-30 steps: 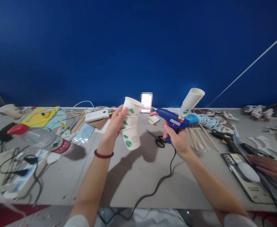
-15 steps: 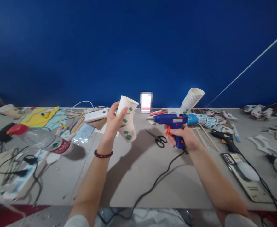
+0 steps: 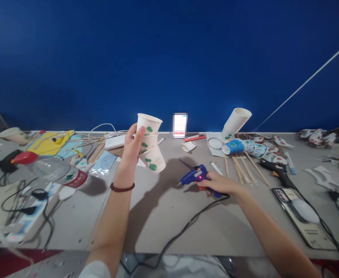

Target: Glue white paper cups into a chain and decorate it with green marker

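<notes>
Head view: shows grey table point(image 3: 157, 235) across full width, w/ thin seam at L side & small dark specks nr front edge. Rises behind as plain blue wall point(image 3: 157, 58), w/ pale line point(image 3: 305, 79) slanting up to R. Shows red point(image 3: 39, 260) below table edge, lower L.

Clasps three paper cups point(image 3: 151, 141) in L hand point(image 3: 133, 148), thumb in front, raised over table, stacked & kinked, lowest tilted. Wears dark red bracelet point(image 3: 122, 188) on same wrist.

Grasps blue glue gun point(image 3: 194, 175) in R hand point(image 3: 220, 183), nozzle aimed L & down, low over mid table; can't tell if touching. Trails black cord point(image 3: 186, 224) to front edge. Has scissors point(image 3: 183, 162) just behind, partly hidden.

At back: lit screen point(image 3: 180, 125), blurred; red pen point(image 3: 195, 138); leaning stack of white cups point(image 3: 237, 121); blue cups point(image 3: 234, 146) on their side, w/ wooden sticks point(image 3: 238, 170) in front.

At R: black glue gun point(image 3: 273, 166), phone point(image 3: 302, 227) w/ white oval thing point(image 3: 304, 210) on top.

At L: clear bottle point(image 3: 71, 175) lying down w/ red balloon point(image 3: 27, 157) at its mouth, power strip point(image 3: 32, 216) w/ plugs, yellow sheet point(image 3: 52, 143), white box point(image 3: 114, 142) nr L hand.
</notes>
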The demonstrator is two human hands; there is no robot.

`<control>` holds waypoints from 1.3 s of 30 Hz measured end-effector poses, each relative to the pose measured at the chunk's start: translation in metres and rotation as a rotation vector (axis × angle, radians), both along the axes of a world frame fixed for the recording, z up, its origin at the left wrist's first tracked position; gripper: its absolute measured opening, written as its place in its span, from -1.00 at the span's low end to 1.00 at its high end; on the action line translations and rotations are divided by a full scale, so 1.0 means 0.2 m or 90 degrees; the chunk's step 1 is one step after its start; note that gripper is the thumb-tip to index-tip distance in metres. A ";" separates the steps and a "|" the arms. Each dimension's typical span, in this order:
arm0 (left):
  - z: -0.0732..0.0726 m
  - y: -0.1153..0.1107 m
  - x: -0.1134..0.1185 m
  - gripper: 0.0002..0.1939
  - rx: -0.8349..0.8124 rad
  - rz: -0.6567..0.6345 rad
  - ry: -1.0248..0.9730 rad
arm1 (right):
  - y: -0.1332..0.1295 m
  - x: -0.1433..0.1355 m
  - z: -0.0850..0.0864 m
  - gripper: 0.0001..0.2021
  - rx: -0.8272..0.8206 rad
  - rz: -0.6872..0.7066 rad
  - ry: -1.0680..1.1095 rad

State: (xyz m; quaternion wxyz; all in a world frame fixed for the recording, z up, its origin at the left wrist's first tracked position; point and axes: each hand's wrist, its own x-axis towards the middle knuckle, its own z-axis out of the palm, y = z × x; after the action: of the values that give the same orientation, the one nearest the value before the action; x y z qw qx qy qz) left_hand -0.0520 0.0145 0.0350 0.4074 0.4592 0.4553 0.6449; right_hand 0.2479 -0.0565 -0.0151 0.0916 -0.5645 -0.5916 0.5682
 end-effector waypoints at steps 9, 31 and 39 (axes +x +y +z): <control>0.00 -0.01 0.01 -0.51 0.002 -0.019 0.004 | -0.20 0.02 -0.12 -0.67 0.073 -0.065 -0.108; 0.00 -0.02 0.03 -0.54 -0.002 -0.031 0.021 | -0.25 -0.09 -0.04 -0.37 0.213 0.125 -0.583; 0.01 -0.03 0.03 -0.54 -0.006 -0.035 0.022 | -0.30 -0.01 -0.08 -0.38 0.161 0.055 -0.467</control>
State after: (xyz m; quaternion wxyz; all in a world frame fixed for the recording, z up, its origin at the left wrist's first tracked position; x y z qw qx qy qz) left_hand -0.0455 0.0088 0.0372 0.4195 0.4803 0.4526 0.6233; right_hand 0.2465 -0.1165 -0.0308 -0.0812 -0.6887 -0.6739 0.2549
